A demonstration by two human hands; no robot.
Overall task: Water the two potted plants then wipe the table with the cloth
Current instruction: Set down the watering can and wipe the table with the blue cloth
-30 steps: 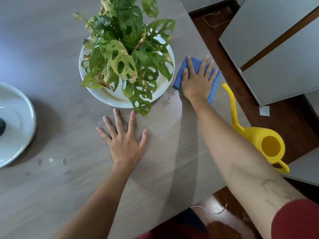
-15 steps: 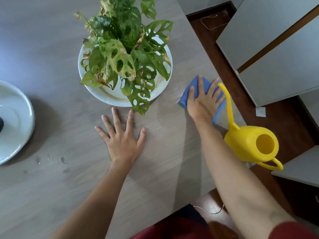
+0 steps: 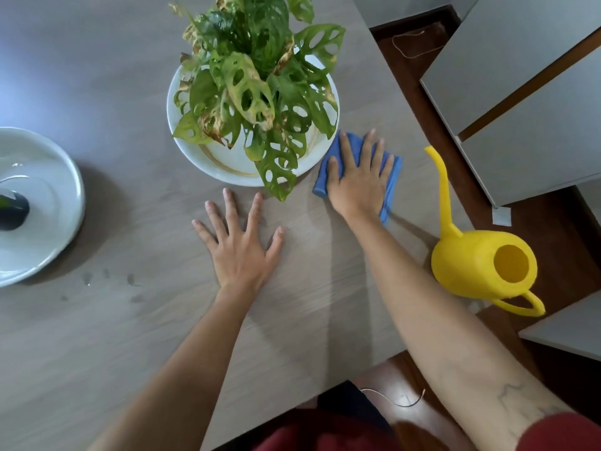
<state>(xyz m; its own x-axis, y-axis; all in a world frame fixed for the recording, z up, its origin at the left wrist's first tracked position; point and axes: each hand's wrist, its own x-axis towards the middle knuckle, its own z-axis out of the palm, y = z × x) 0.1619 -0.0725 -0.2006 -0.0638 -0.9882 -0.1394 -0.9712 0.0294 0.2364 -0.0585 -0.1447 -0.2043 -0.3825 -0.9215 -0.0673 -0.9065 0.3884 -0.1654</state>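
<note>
A leafy green plant [image 3: 260,76] with holed leaves stands in a white round dish [image 3: 227,164] at the top middle of the grey table [image 3: 97,336]. My right hand [image 3: 357,183] lies flat on a folded blue cloth [image 3: 392,180], pressing it to the table just right of the dish. My left hand [image 3: 239,249] rests flat on the table below the dish, fingers spread, holding nothing. A second white dish [image 3: 48,229] with a dark pot base [image 3: 13,209] sits at the left edge. A yellow watering can [image 3: 478,265] stands at the table's right edge.
A few water drops [image 3: 107,278] lie on the table near the left dish. Grey cabinets [image 3: 520,92] stand to the right across a strip of dark wooden floor [image 3: 422,60]. The table's corner is near my body at the bottom middle.
My right hand slid the blue cloth down toward the watering can's spout, then back left next to the dish. My left hand stayed flat in place.
</note>
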